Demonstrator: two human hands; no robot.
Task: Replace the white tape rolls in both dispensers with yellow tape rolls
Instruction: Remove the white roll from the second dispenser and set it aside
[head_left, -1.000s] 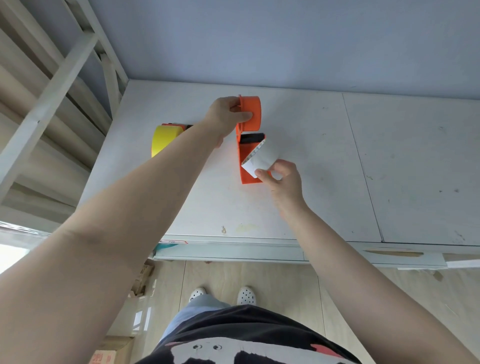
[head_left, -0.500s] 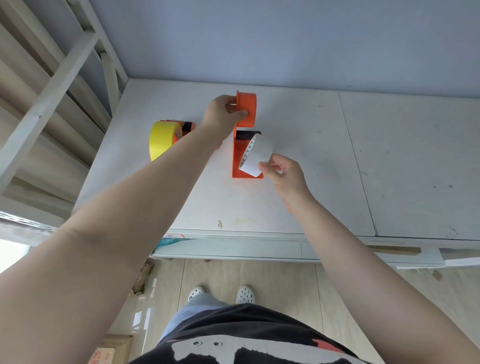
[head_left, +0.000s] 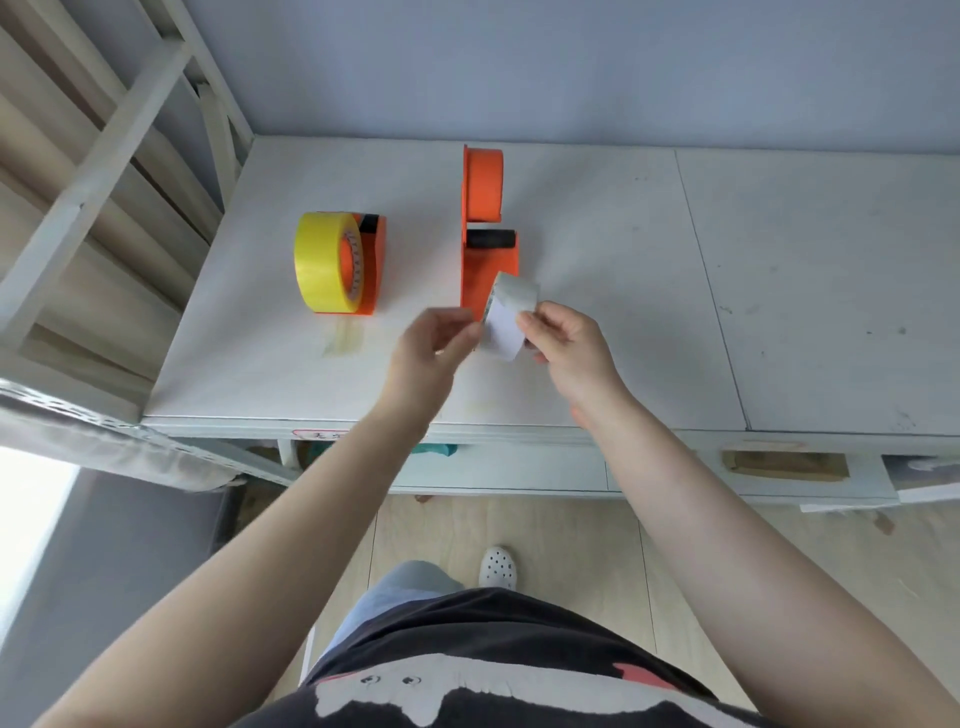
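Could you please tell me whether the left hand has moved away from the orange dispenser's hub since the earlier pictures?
Yes. The left hand has left the hub of the orange dispenser and come toward the table's near edge, meeting the white tape roll.

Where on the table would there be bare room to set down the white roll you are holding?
The widest bare patch is the table surface right of the empty dispenser. A narrower strip lies between it and the yellow-roll dispenser. It is crowded at the front, where both hands hold the white roll.
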